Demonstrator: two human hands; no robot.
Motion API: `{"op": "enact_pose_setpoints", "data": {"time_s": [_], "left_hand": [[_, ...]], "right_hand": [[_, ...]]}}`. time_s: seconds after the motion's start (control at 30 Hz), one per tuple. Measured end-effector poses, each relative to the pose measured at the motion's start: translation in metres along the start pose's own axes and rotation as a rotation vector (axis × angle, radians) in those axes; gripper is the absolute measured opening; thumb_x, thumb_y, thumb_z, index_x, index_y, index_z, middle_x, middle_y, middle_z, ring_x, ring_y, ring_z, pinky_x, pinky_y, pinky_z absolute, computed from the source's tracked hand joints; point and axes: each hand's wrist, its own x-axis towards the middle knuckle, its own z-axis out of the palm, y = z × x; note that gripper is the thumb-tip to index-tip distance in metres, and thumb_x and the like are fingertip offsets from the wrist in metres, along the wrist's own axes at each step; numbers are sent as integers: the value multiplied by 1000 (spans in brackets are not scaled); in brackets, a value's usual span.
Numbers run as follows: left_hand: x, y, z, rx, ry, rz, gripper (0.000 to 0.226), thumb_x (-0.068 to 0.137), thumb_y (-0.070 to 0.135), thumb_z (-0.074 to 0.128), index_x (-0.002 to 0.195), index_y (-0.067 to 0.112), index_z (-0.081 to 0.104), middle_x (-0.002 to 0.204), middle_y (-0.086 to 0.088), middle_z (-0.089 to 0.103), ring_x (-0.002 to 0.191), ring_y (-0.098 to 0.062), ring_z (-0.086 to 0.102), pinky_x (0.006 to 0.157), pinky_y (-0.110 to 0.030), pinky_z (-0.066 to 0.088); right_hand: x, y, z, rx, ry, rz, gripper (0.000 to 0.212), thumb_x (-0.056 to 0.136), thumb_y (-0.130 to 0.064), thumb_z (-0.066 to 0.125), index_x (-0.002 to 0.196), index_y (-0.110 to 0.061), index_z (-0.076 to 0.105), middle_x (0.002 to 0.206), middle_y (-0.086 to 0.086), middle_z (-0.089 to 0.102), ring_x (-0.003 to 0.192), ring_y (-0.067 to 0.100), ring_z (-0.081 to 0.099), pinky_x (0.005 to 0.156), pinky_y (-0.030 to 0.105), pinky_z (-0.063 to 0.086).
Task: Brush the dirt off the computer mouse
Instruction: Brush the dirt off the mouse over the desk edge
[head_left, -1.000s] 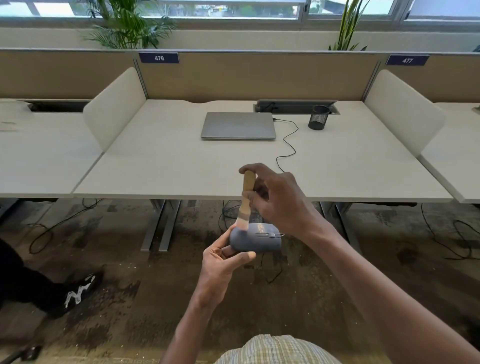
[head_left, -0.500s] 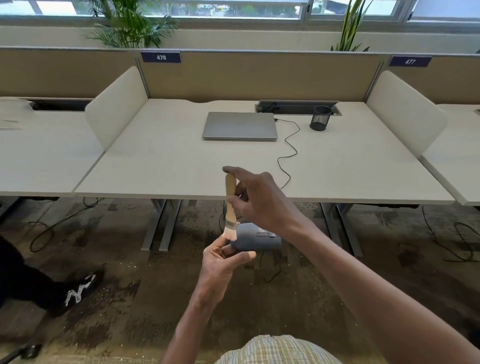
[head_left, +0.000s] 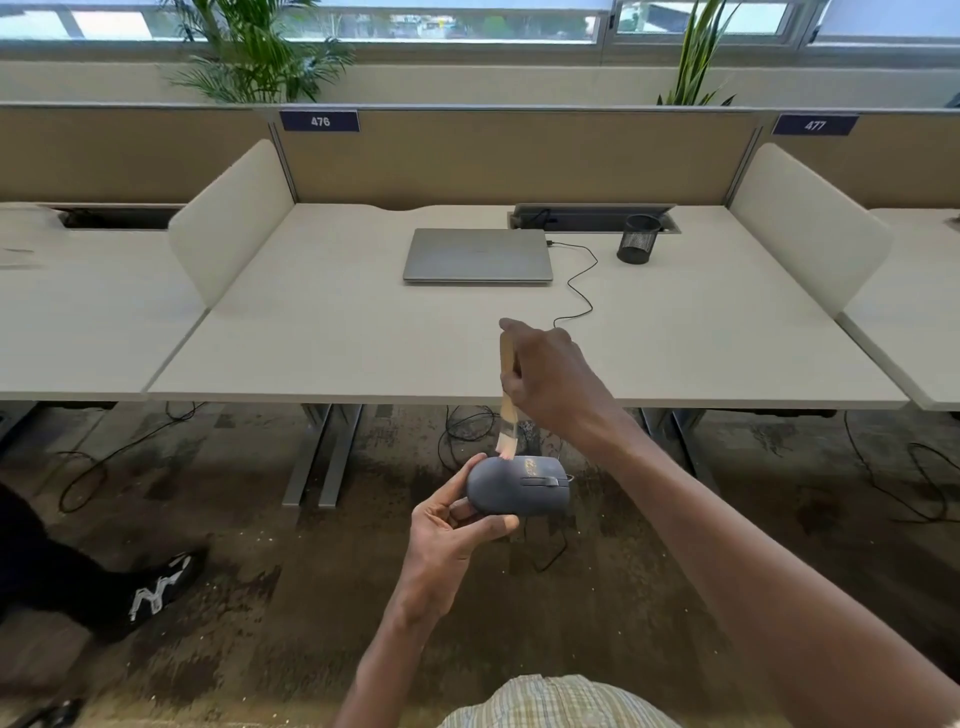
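Since half a second ago the brush (head_left: 508, 421) has swung rightward, from the mouse's rear end by the left thumb to the top of its shell, and the right hand (head_left: 550, 379) has lifted clear so the whole mouse shows.

Held in mid-air over the floor, in front of the counter (head_left: 322, 343) edge, the computer mouse (head_left: 514, 491) lies with its long axis running left to right, wheel end toward the right. The left hand (head_left: 449, 525) has its grip closed around the rear of the mouse, thumb along the near side and fingers on the far side. The right hand's grip is closed on the wooden handle, which stands nearly upright, bristles pointing down and touching the upper edge of the shell.

A pale patch of dirt (head_left: 531, 464) sits on the shell just to the right of the bristles, between them and the wheel end. By my reckoning the coming stroke turns on that: the brush would need to travel rightward along the mouse's length to reach it.
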Motion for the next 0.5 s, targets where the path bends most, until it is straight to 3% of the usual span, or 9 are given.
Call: {"op": "enact_pose_setpoints", "data": {"time_s": [0.1, 0.23, 0.33, 0.4, 0.5], "left_hand": [[0, 2, -3, 2, 5, 16, 76, 65, 5, 93, 135, 25, 68, 121, -13, 76, 112, -32, 74, 86, -32, 64], [0, 4, -4, 16, 1, 11, 75, 69, -1, 88, 136, 26, 66, 121, -12, 77, 113, -31, 74, 84, -31, 64], [-3, 3, -3, 18, -3, 9, 72, 65, 5, 93, 128, 33, 74, 119, -11, 77, 111, -30, 75, 83, -30, 64], [-3, 4, -3, 14, 10, 10, 73, 61, 10, 94, 126, 35, 74, 119, -12, 77, 110, -29, 75, 83, -30, 64], [-1, 7, -5, 4, 7, 20, 75, 61, 12, 94, 131, 29, 72, 122, -12, 76, 112, -30, 74, 84, -31, 64]], "right_hand": [[2, 4, -5, 23, 45, 9, 38, 88, 4, 57, 125, 2, 55, 74, 13, 62, 69, 34, 63, 71, 51, 58], [1, -3, -4, 168, 10, -9, 58, 90, 2, 65, 144, -2, 47, 86, 14, 69, 76, 31, 70, 74, 46, 62], [0, 2, -3, 88, -29, 43, 49, 91, 0, 60, 139, -2, 49, 95, 21, 67, 82, 38, 68, 78, 49, 60], [-1, 7, -6, 54, 11, 57, 42, 90, 1, 59, 132, 0, 53, 89, 18, 66, 78, 35, 66, 75, 49, 59], [-3, 6, -9, 188, 43, 24, 46, 90, 3, 64, 135, 0, 53, 80, 11, 68, 71, 28, 69, 71, 47, 61]]}}
